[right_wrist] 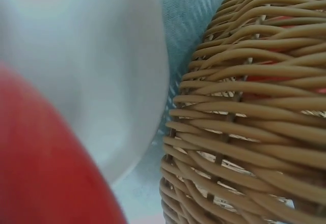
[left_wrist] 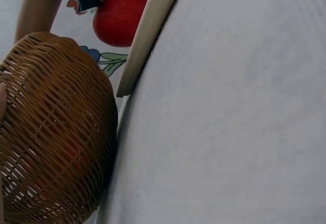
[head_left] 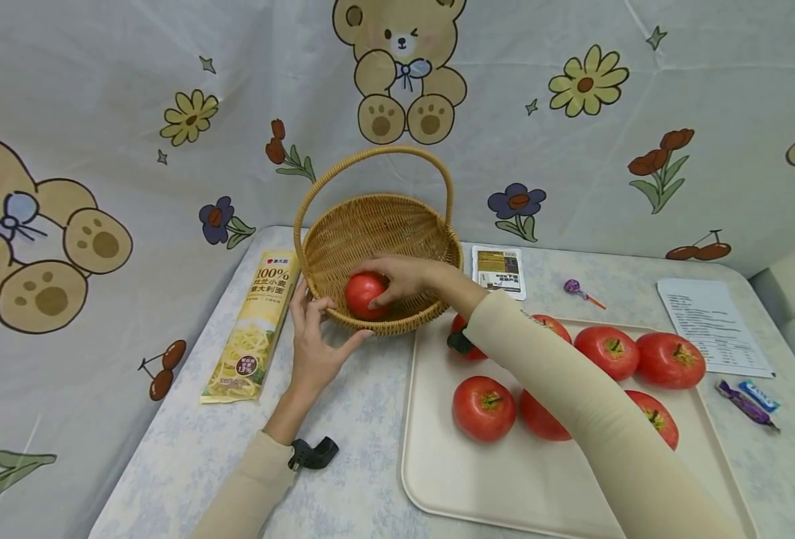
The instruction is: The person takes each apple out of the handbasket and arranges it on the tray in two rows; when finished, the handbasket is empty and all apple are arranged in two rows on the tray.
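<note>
A tan wicker basket (head_left: 384, 217) with a tall arched handle stands at the back of the table. My left hand (head_left: 313, 344) grips its front left rim, fingers at the side by the handle's foot and thumb along the front. My right hand (head_left: 403, 277) reaches over the right rim and holds a red apple (head_left: 364, 296) inside, near the front wall. In the left wrist view the woven wall of the basket (left_wrist: 56, 117) fills the left side, with red showing faintly through. The basket weave (right_wrist: 254, 107) also shows close up in the right wrist view.
A cream tray (head_left: 478, 483) with several red apples (head_left: 483, 409) lies at the right, partly under my right forearm. A yellow pasta packet (head_left: 252, 329) lies left of the basket. Behind the tray are a white packet (head_left: 498, 271), a lollipop (head_left: 574, 287), a printed sheet (head_left: 713, 322) and wrapped sweets (head_left: 746, 404).
</note>
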A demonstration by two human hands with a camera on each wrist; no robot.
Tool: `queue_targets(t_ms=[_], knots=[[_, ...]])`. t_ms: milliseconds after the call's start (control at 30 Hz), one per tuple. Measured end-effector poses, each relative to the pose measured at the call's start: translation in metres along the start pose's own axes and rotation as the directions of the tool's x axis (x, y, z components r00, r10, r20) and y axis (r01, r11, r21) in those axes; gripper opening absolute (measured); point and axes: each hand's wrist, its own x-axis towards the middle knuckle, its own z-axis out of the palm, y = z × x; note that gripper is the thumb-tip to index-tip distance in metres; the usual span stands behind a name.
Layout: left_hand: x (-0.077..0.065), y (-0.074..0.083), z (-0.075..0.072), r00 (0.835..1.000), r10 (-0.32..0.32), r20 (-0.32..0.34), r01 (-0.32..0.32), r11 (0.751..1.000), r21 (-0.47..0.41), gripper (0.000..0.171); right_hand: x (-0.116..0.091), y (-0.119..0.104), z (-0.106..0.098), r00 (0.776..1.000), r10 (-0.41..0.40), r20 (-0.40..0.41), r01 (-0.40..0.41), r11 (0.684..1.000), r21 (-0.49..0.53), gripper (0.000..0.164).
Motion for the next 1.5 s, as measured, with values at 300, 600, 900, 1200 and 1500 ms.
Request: queue_targets(t_ms=[300,600,900,1200,1500], knots=[[0.002,0.002,0.000,1.000,0.009,0.003,-0.009,1.000,-0.001,0.063,-0.003,-0.004,-0.003,0.997,-0.049,-0.054,0.046,0.997,-0.060,0.063],[-0.001,0.001,-0.001,1.000,-0.013,0.003,0.013,1.000,-0.004,0.062,-0.014,-0.006,-0.013,0.985,-0.101,-0.138,0.083,0.988,-0.131,0.060],[-0.003,0.003,-0.001,1.000,-0.014,0.007,0.014,1.000,-0.004,0.063,-0.069,-0.019,-0.048,0.953,-0.158,-0.257,0.119,0.980,-0.160,0.061],[-0.004,0.004,0.000,1.000,-0.005,0.013,0.005,1.000,0.010,0.063,-0.165,-0.026,-0.069,0.927,-0.155,-0.342,0.069,0.966,-0.251,0.065],[-0.004,0.005,-0.001,1.000,-0.011,0.013,0.011,1.000,0.017,0.064,-0.259,-0.020,-0.057,0.938,0.019,-0.347,-0.115,0.960,-0.257,0.069]])
